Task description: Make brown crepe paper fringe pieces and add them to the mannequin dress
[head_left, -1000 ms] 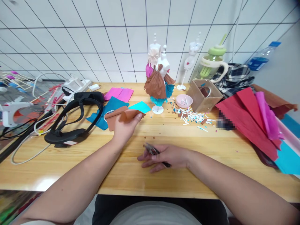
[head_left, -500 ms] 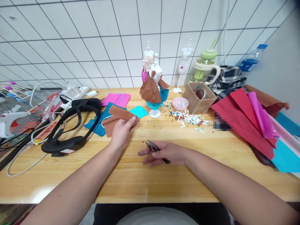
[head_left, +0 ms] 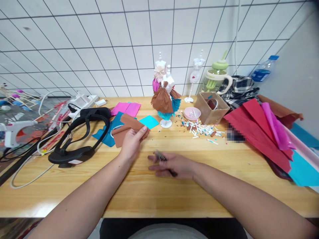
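Note:
My left hand point(head_left: 134, 141) pinches the right end of a folded strip of brown crepe paper point(head_left: 132, 123) between thumb and fingers; its edge there looks fringed. Beneath and beside it lie more brown paper, a dark blue sheet point(head_left: 106, 136) and a turquoise square point(head_left: 149, 121). To the right, my right hand point(head_left: 174, 165) holds a small dark tool with a pale metal tip point(head_left: 159, 155) above the table. Motion blurs it, so its exact kind is unclear. Beyond both hands stands a small white dress form point(head_left: 168, 79) wearing a pleated brown and blue paper skirt.
A black headset point(head_left: 74, 154) and cables lie at left, near a white glue gun point(head_left: 17, 131). Paper scraps point(head_left: 203, 128), a pink bowl point(head_left: 192, 113), a cardboard box point(head_left: 211, 113) and a green-lidded cup point(head_left: 216, 78) are at back right. Red paper sheets point(head_left: 256, 122) lie at right.
The camera view has tilted up slightly, so the scene sits a little lower. My right hand has turned slightly with the tool; my left hand keeps its pinch on the brown paper.

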{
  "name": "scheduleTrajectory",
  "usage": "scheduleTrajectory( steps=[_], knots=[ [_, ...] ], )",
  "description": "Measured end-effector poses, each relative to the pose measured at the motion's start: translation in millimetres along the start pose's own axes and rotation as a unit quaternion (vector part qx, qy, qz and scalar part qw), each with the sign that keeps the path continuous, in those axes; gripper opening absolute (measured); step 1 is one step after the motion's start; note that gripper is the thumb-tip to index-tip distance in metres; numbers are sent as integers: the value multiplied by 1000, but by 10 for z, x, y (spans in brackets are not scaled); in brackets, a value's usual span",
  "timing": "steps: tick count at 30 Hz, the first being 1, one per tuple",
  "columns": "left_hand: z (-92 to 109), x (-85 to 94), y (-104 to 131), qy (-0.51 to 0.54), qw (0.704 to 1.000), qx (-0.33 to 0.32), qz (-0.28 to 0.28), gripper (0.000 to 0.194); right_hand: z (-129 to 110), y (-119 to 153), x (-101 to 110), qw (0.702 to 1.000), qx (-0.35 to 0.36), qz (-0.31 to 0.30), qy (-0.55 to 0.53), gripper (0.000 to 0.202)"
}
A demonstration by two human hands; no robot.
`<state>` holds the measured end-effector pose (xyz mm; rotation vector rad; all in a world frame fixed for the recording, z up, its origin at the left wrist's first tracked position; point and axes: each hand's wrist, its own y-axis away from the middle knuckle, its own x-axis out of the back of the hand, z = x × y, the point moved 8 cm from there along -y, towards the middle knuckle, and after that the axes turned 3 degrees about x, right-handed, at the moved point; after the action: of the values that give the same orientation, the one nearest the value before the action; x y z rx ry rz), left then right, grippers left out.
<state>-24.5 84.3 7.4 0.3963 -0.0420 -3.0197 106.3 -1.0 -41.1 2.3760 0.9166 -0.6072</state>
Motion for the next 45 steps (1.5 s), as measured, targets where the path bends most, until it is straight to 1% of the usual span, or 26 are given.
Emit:
scheduleTrajectory(
  steps=[1, 2, 4, 5, 6, 7, 8, 10, 12, 13, 14, 15, 17, 18, 20, 22, 25, 27, 29, 31, 33, 35, 37, 40, 42, 45],
  knots=[
    [-39, -32, 13, -13, 1000, 18, -18, 25, -65, -16, 121, 998, 16, 38, -36, 30],
    [-80, -59, 30, -27, 999, 34, -33, 28, -181, -16, 311, 992, 54, 95, -58, 27],
    [-142, -82, 59, -57, 996, 52, -47, 32, -474, 74, 765, 959, 154, 224, -75, 23],
    [-159, -83, 68, -72, 995, 53, -49, 33, -590, 142, 957, 940, 187, 273, -80, 19],
    [-165, -79, 72, -88, 994, 50, -49, 34, -675, 195, 1092, 929, 206, 297, -83, 15],
    [-164, -73, 71, -102, 993, 44, -48, 34, -734, 232, 1168, 925, 215, 302, -81, 13],
    [-161, -69, 69, -116, 991, 40, -49, 34, -778, 249, 1182, 929, 222, 286, -73, 13],
    [-158, -80, 67, -149, 986, 42, -59, 35, -779, 236, 1060, 952, 208, 220, -47, 13],
    [-152, -117, 83, -199, 976, 48, -74, 35, -726, 218, 845, 969, 185, 161, 16, 16],
    [-143, -142, 99, -234, 968, 47, -81, 35, -707, 223, 753, 969, 181, 156, 69, 17],
    [-130, -172, 121, -273, 957, 40, -86, 35, -720, 245, 678, 957, 193, 169, 132, 18],
    [-118, -207, 148, -313, 945, 31, -92, 36, -754, 278, 612, 937, 214, 192, 200, 19],
    [-124, -297, 220, -376, 919, 13, -113, 35, -838, 361, 483, 881, 262, 242, 309, 25],
    [-145, -344, 260, -397, 909, 8, -129, 35, -843, 376, 428, 866, 267, 254, 338, 30],
    [-205, -433, 336, -424, 891, 1, -163, 31, -813, 364, 347, 852, 260, 259, 374, 40],
    [-249, -501, 389, -430, 883, -5, -190, 26, -766, 320, 324, 858, 252, 253, 369, 39],
    [-260, -571, 413, -397, 889, -8, -227, 25, -729, 266, 409, 892, 253, 245, 283, 27],
    [-233, -578, 389, -362, 902, -7, -237, 32, -704, 242, 503, 921, 223, 232, 219, 27],
    [-196, -537, 339, -316, 922, -2, -225, 44, -700, 247, 572, 940, 187, 216, 186, 32],
    [-169, -464, 290, -276, 941, 4, -194, 51, -753, 300, 626, 938, 182, 229, 184, 34],
    [-168, -422, 275, -268, 947, 10, -177, 55, -794, 352, 641, 933, 192, 248, 175, 29],
    [-167, -424, 289, -285, 943, 5, -174, 55, -787, 365, 597, 933, 197, 251, 168, 28],
    [-153, -454, 315, -306, 935, -10, -178, 55, -768, 359, 513, 926, 203, 248, 201, 35],
    [-123, -500, 339, -343, 920, -37, -184, 51, -760, 368, 417, 893, 213, 266, 292, 47],
    [-117, -517, 341, -362, 912, -46, -189, 48, -743, 374, 398, 878, 203, 281, 331, 53],
    [-112, -506, 324, -368, 911, -46, -181, 46, -716, 372, 388, 876, 199, 278, 341, 52]
  ],
)
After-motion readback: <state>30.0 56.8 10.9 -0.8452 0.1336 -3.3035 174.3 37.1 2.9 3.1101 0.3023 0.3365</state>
